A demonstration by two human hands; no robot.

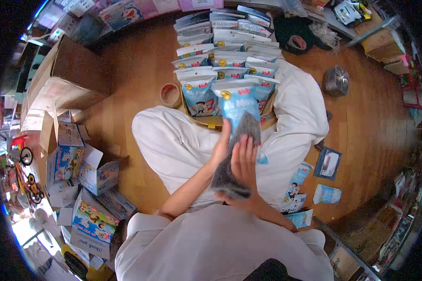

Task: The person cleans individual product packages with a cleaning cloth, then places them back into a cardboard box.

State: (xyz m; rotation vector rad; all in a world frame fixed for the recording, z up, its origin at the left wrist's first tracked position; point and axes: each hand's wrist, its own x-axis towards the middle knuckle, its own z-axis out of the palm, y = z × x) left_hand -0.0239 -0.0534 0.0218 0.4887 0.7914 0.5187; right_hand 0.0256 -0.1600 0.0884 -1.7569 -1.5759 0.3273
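A light-blue packet [239, 104] marked "Kids" stands up in front of my lap, partly covered at its lower end. My left hand [221, 146] grips its lower left side, thumb along the edge. A dark grey fuzzy cloth [227, 174] lies against the packet's lower front and hangs down toward my body. With fingers laid over it, my right hand [244, 164] presses the cloth to the packet. Just beyond, rows of similar blue packets [200, 95] stand upright in a yellow-edged box [202, 121] between my legs.
Tape rolls lie at the left [170, 95] and far right [297, 42]. A large cardboard box [70, 70] and opened printed cartons [94, 222] sit on the left. Loose packets [327, 194] lie on the wooden floor [361, 136] at right, with a clear plastic container [336, 81] farther off.
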